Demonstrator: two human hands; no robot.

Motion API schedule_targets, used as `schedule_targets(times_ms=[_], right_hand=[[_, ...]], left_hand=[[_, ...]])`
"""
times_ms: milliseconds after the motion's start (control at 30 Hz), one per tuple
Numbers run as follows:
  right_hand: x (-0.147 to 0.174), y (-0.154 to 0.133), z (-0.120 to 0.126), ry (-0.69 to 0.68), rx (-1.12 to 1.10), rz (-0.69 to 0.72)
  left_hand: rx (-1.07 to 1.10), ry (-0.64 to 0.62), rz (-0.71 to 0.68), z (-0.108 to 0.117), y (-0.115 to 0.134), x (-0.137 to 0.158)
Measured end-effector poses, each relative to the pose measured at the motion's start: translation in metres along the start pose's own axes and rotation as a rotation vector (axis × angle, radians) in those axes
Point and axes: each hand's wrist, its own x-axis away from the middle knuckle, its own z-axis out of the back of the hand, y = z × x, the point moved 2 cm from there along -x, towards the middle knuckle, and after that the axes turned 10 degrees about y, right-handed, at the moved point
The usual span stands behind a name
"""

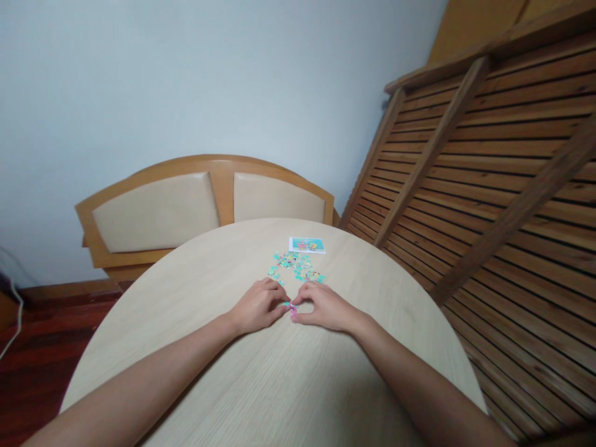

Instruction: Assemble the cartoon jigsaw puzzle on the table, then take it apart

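Note:
Between my two hands, low over the round table (223, 391), are small pink and teal jigsaw puzzle pieces (293, 309). My left hand (263, 304) pinches them from the left with thumb and fingertips. From the right, my right hand (323, 305) grips them, its thumb and forefinger forming a curved gap. The fingertips partly hide the pieces, so how they join cannot be made out. Just beyond my hands lies a loose spread of teal, yellow and pink puzzle pieces (294, 261). Behind that spread is a picture card (308, 245) with a teal background and cartoon figures.
A wooden headboard with cream panels (158, 214) stands past the table's far edge, against a pale wall (209, 74). Slatted wooden boards (488, 174) lean along the right side. A white cable (19, 313) hangs at the far left above the dark red floor (51, 347).

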Motion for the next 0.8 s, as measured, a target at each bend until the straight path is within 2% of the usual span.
schedule_targets(times_ms=[300,400,500,567,800], right_hand=[[-0.001,0.006,0.004,-0.02,-0.074,0.035],[-0.003,0.021,0.01,0.071,-0.031,-0.025],[-0.003,0.038,0.015,0.216,0.113,-0.09],[-0.003,0.046,0.014,0.249,0.195,-0.121],[0.0,0.05,0.001,0.146,0.308,-0.192]], left_hand=[[0.048,-0.007,-0.021,0.0,-0.001,0.001],[0.049,-0.013,-0.018,0.001,0.003,0.0],[0.055,-0.02,-0.012,0.002,0.005,-0.001],[0.058,-0.022,-0.012,0.0,0.005,-0.001],[0.064,-0.024,-0.017,-0.002,0.005,0.001]])
